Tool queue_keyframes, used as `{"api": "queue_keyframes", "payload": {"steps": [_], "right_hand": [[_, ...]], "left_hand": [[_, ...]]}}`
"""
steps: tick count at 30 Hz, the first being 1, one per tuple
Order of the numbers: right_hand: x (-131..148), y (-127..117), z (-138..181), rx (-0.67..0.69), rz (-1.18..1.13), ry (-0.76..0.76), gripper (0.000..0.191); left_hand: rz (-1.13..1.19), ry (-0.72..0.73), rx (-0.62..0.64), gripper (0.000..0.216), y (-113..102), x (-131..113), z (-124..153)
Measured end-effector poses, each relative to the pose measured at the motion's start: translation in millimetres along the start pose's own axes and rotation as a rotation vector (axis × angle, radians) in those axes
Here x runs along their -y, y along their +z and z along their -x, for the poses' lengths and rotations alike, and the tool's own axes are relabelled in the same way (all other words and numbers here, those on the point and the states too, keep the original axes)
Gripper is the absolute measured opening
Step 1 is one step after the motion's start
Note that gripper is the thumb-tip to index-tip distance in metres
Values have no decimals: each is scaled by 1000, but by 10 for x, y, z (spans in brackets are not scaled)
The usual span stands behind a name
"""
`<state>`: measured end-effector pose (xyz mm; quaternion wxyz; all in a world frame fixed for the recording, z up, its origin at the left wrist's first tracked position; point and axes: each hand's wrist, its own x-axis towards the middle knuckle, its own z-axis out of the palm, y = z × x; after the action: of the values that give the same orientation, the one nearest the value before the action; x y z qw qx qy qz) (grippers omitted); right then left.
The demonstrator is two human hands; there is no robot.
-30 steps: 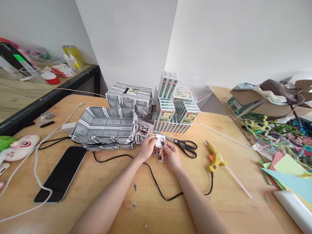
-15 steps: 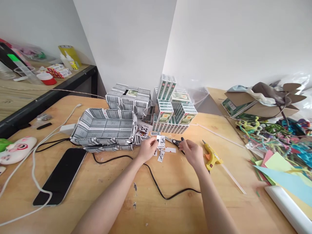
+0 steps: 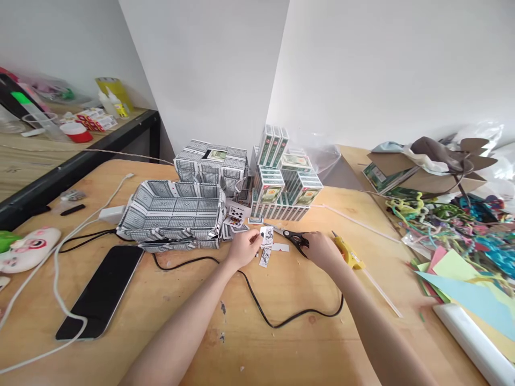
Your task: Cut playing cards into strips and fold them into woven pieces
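Note:
Pinched in my left hand (image 3: 244, 249) is a small cut piece of playing card (image 3: 267, 235), white with a black drawing. Just below it on the table lie another cut strip with a similar drawing (image 3: 264, 257) and a white piece with a red mark (image 3: 280, 247). My right hand (image 3: 324, 251) is palm down with curled fingers at the black handles of the scissors (image 3: 296, 239), whose blades point left toward the card pieces. Its fingertips are mostly hidden. Beyond the right wrist lies a yellow glue gun (image 3: 351, 254), partly covered by the arm, with a clear glue stick trailing from it.
A tray built of folded playing cards (image 3: 177, 206) stands left, with a card-covered box (image 3: 213, 163) behind. Boxed card decks (image 3: 277, 187) are stacked at the back. A black cord (image 3: 257, 300) crosses the front; a phone (image 3: 100, 289) lies left. Craft materials (image 3: 454, 225) heap up right.
My right hand has shifted right and turned palm down over the scissors' handles, partly covering the glue gun. The left hand keeps the card piece in nearly the same place.

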<state>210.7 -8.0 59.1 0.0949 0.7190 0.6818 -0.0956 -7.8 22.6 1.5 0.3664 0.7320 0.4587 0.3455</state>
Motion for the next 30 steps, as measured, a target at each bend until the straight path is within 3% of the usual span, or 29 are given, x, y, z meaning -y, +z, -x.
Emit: {"api": "queue_keyframes", "payload": {"steps": [6, 12, 14, 17, 19, 24, 30], "right_hand": [[-179, -12, 102, -39, -156, 21, 20], [-185, 33, 305, -28, -487, 174, 22], [-66, 56, 379, 22, -706, 183, 25], [190, 130, 441, 186, -1230, 113, 24], [357, 200, 439, 186, -1426, 59, 27], [552, 346, 384, 115, -1512, 17, 29], [403, 346, 472, 204, -1494, -86, 33]], "left_hand": [[6, -26, -17, 29, 23, 15, 4], [165, -86, -73, 26, 30, -4, 0], [231, -107, -123, 24, 23, -14, -5], [325, -130, -209, 22, 7, -20, -10], [375, -139, -255, 21, -4, -24, -9], [397, -151, -286, 22, -29, -61, -2], [398, -174, -298, 21, 15, -69, 23]]}}
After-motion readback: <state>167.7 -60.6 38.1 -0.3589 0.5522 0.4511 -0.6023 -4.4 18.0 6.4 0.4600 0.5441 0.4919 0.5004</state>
